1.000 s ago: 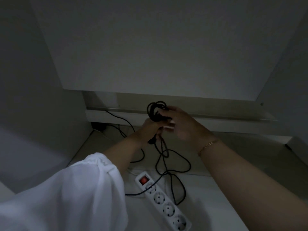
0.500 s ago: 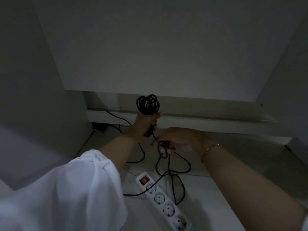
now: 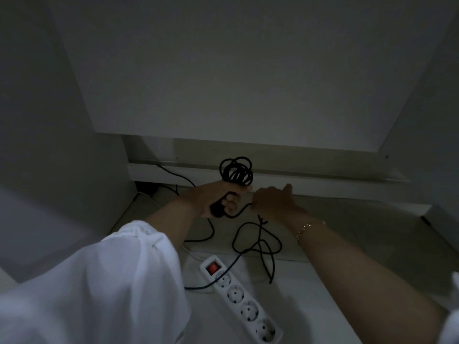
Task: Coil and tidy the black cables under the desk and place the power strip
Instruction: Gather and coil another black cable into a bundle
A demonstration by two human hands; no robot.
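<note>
The left hand [image 3: 218,197] is closed in a fist round the gathered turns, with the coil [image 3: 237,172] standing bunched above its knuckles and a dark blocky end, probably the plug [image 3: 216,210], poking out below. From there a short strand runs across to the right hand [image 3: 273,202], which pinches the cable [image 3: 260,244] between curled fingers just beside the left; how tightly it pinches cannot be seen in this dim light. A second ago both hands met at the coil, laying a turn on. Half a second ago the right had dropped lower to catch the next length while the left held the coil high. Now the right has come back up level with the left, and the coil has sunk a little toward it. So one more loop seems drawn and ready to lay over the bundle. The slack left on the floor [image 3: 347,219] is a few loose bends, one strand crossing the strip [image 3: 238,291] near its red switch [image 3: 212,268]. The strip lies flat below the hands, nearer the person, not yet placed. A thinner lead still trails along the skirting [image 3: 323,184] behind. I judge the coiling well along but unfinished: several turns remain, and the bundle looks untidy enough to spring apart if the fist loosens.
</note>
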